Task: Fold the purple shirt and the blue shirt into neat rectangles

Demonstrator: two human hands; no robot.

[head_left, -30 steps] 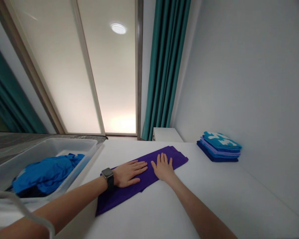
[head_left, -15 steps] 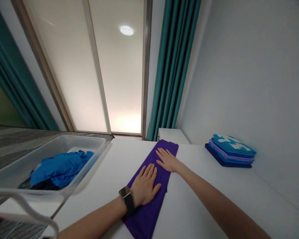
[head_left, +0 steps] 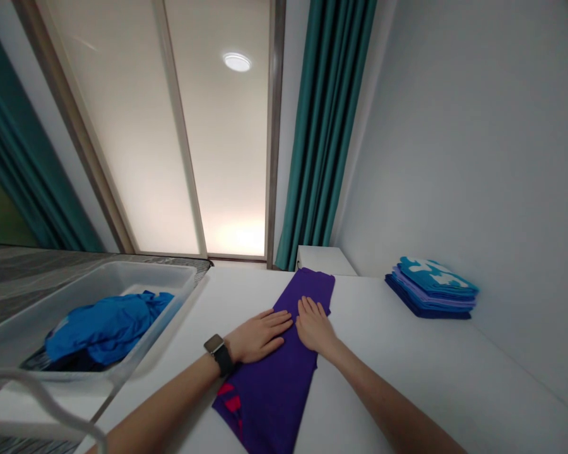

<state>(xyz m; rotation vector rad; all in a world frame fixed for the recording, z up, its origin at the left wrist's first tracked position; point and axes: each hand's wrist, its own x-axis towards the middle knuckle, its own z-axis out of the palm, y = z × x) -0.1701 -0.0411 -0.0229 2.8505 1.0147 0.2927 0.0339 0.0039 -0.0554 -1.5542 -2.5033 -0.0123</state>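
A long purple cloth (head_left: pixel 284 378), folded into a strip, lies on the white table (head_left: pixel 407 372) and runs from the near edge toward the far side. A red mark shows on its near end. My left hand (head_left: pixel 260 334), with a dark watch on the wrist, rests flat on the strip's left side, fingers apart. My right hand (head_left: pixel 315 325) lies flat beside it on the strip's middle, fingers spread. Both palms press on the fabric and neither hand grips anything.
A clear plastic bin (head_left: pixel 94 287) with crumpled blue cloth (head_left: pixel 106 325) stands at the left. A stack of folded blue and lilac cloths (head_left: pixel 430 287) sits at the right by the wall. Teal curtains (head_left: pixel 322 126) and a small white cabinet (head_left: pixel 324 258) are behind the table. A white curved bar (head_left: pixel 38 397) crosses the lower left.
The strip has turned from lying crosswise to pointing away from me. My hands spread apart along it, then came back together at its middle. The red mark now shows.
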